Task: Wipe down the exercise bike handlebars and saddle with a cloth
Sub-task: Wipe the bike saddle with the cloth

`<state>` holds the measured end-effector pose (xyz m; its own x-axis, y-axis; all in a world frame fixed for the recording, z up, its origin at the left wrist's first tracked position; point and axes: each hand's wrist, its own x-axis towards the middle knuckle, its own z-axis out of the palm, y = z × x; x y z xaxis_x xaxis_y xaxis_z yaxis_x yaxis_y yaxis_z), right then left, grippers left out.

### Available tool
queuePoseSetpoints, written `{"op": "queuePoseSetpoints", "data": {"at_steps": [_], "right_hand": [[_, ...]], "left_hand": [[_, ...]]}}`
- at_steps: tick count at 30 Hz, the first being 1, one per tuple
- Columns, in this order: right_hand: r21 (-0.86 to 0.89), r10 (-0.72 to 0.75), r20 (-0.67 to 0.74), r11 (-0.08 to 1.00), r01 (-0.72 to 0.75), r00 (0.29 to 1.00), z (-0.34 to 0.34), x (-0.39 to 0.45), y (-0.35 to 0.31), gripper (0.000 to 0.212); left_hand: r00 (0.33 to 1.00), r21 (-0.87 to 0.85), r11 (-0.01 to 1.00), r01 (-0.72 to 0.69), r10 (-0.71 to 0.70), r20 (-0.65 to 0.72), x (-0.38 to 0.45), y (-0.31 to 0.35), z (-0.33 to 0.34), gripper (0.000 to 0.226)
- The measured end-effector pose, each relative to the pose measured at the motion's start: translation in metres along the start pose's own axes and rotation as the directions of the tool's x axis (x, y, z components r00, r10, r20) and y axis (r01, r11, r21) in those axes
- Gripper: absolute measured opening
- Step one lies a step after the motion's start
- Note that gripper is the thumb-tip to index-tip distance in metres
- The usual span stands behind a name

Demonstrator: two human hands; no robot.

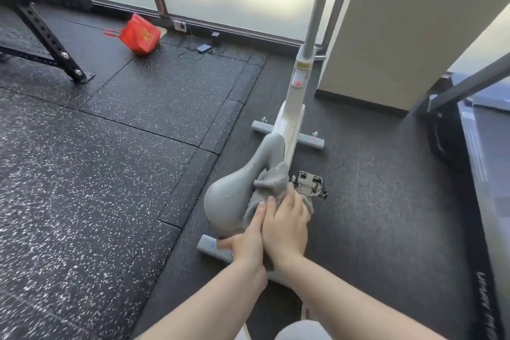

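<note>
Speckled black gym floor (110, 146) lies below me. My right hand (285, 225) presses a grey cloth (271, 185) flat-fingered on the grey saddle (234, 201); my left hand (248, 240) steadies its rear edge, thumb curled under. Saddle's nose points to twelve o'clock. Handlebars are cut off above the frame.

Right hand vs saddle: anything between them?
Yes. In the head view, the grey cloth lies between the right hand and the saddle; the left hand rests alongside.
</note>
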<state>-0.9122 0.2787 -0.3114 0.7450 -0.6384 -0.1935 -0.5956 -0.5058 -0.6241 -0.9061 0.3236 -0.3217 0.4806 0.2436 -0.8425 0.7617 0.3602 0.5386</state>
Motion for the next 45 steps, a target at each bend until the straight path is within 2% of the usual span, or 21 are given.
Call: {"op": "queuePoseSetpoints", "data": {"at_steps": [2, 4, 6, 7, 9, 11, 14, 17, 19, 21, 23, 25, 27, 30, 33, 35, 37, 39, 41, 43, 45], "right_hand": [[0.013, -0.010, 0.089, 1.000, 0.008, 0.996, -0.005, 0.030, -0.002, 0.053], [0.078, 0.049, 0.227, 0.995, -0.069, 0.973, -0.009, 0.055, -0.004, 0.049], [0.143, 0.023, 0.266, 0.988, -0.063, 0.964, -0.012, 0.057, 0.001, 0.048], [0.178, -0.029, 0.238, 0.984, -0.014, 0.971, -0.012, 0.051, 0.006, 0.047], [0.229, -0.149, 0.193, 0.968, 0.103, 0.970, -0.013, 0.038, 0.016, 0.048], [0.233, -0.191, 0.242, 0.963, 0.134, 0.951, -0.016, 0.048, 0.016, 0.049], [0.227, -0.065, 0.374, 0.974, -0.024, 0.925, -0.019, 0.086, 0.011, 0.046], [0.234, 0.048, 0.420, 0.959, -0.159, 0.906, -0.023, 0.085, 0.010, 0.050], [0.230, -0.010, 0.354, 0.970, -0.077, 0.935, -0.020, 0.053, 0.017, 0.044], [0.240, -0.072, 0.303, 0.971, -0.003, 0.950, -0.021, 0.041, 0.020, 0.043], [0.208, 0.010, 0.356, 0.974, -0.089, 0.934, -0.014, 0.069, 0.011, 0.052], [0.209, 0.069, 0.427, 0.962, -0.173, 0.901, -0.010, 0.095, 0.000, 0.056], [0.196, 0.030, 0.436, 0.972, -0.127, 0.900, -0.015, 0.088, -0.002, 0.055], [0.184, -0.107, 0.435, 0.983, 0.028, 0.894, -0.025, 0.065, 0.010, 0.045], [0.203, -0.064, 0.514, 0.978, -0.049, 0.855, -0.016, 0.097, 0.000, 0.059], [0.227, -0.049, 0.516, 0.970, -0.082, 0.855, -0.012, 0.108, -0.007, 0.064], [0.134, -0.082, 0.518, 0.991, 0.014, 0.851, -0.017, 0.095, 0.000, 0.057], [0.128, -0.087, 0.514, 0.991, 0.023, 0.853, -0.023, 0.076, 0.007, 0.053], [0.233, 0.015, 0.542, 0.958, -0.167, 0.840, -0.017, 0.091, -0.004, 0.062], [0.344, 0.187, 0.537, 0.842, -0.415, 0.823, -0.007, 0.124, -0.023, 0.072], [0.411, 0.261, 0.498, 0.769, -0.490, 0.827, 0.001, 0.141, -0.030, 0.070]], "left_hand": [[0.996, -0.011, 0.999, -0.044, 0.043, -0.072, 0.002, 0.001, 0.004, 0.103], [0.987, -0.013, 0.997, -0.072, 0.070, -0.146, 0.000, 0.001, 0.007, 0.102], [0.982, -0.027, 0.992, -0.122, 0.116, -0.152, -0.001, -0.003, 0.006, 0.110], [0.978, -0.024, 0.989, -0.148, 0.143, -0.150, -0.002, -0.005, 0.006, 0.119], [0.963, 0.065, 0.975, -0.211, 0.219, -0.157, -0.001, -0.009, 0.005, 0.138], [0.918, 0.258, 0.912, -0.318, 0.364, -0.157, -0.005, -0.015, 0.002, 0.144], [0.778, 0.456, 0.745, -0.486, 0.607, -0.162, -0.015, -0.030, -0.005, 0.123], [0.522, 0.568, 0.490, -0.661, 0.844, -0.122, -0.020, -0.042, -0.010, 0.079], [0.365, 0.649, 0.297, -0.700, 0.930, -0.032, -0.017, -0.043, -0.015, 0.050], [0.266, 0.701, 0.138, -0.699, 0.961, 0.076, -0.015, -0.038, -0.015, 0.038], [0.250, 0.710, 0.042, -0.702, 0.949, 0.192, -0.016, -0.032, -0.008, 0.038], [0.286, 0.716, -0.008, -0.698, 0.914, 0.288, -0.017, -0.028, 0.000, 0.042], [0.320, 0.739, -0.006, -0.674, 0.899, 0.299, -0.015, -0.028, 0.007, 0.050], [0.292, 0.776, -0.061, -0.628, 0.906, 0.307, -0.011, -0.030, 0.010, 0.051], [0.260, 0.802, -0.107, -0.588, 0.914, 0.312, -0.010, -0.022, 0.018, 0.039], [0.243, 0.817, -0.166, -0.552, 0.906, 0.348, -0.009, -0.013, 0.023, 0.031], [0.226, 0.804, -0.224, -0.551, 0.888, 0.402, -0.006, -0.005, 0.024, 0.024], [0.232, 0.783, -0.255, -0.568, 0.863, 0.449, -0.004, 0.000, 0.021, 0.024], [0.243, 0.777, -0.235, -0.584, 0.863, 0.444, -0.002, 0.004, 0.021, 0.023], [0.251, 0.782, -0.217, -0.584, 0.868, 0.429, -0.001, 0.004, 0.022, 0.020], [0.241, 0.782, -0.217, -0.585, 0.873, 0.423, -0.002, 0.003, 0.021, 0.017]]}}
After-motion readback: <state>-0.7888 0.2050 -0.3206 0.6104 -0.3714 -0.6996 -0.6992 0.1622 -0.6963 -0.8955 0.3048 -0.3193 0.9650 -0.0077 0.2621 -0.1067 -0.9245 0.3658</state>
